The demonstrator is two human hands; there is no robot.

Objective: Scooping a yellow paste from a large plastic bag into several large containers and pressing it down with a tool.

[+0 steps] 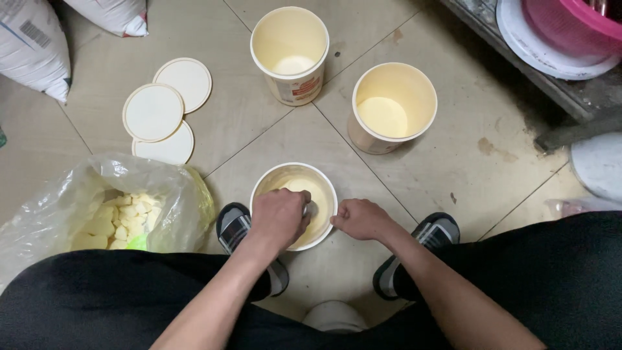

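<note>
Head view, looking down between two knees in black cloth. Left hand [278,217] curled into a fist over the mouth of a cream tub [324,188] at centre, fingers wrapped narrow round something small and pale; what exactly, hard to tell. Right hand [361,219] at 3 o'clock of that tub, fingers curled in, gripping its rim. Tub on the tiled floor [285,136] between two black-and-grey shoes [233,227]. At 12 o'clock, an open tub with a red label [289,55]; at 1 o'clock, a plain open tub [393,107]. At 10 o'clock, three round lids [153,112] overlapping flat. At 9 o'clock, a clear plastic bag [175,194] holding pale yellow chunks [126,217]
</note>
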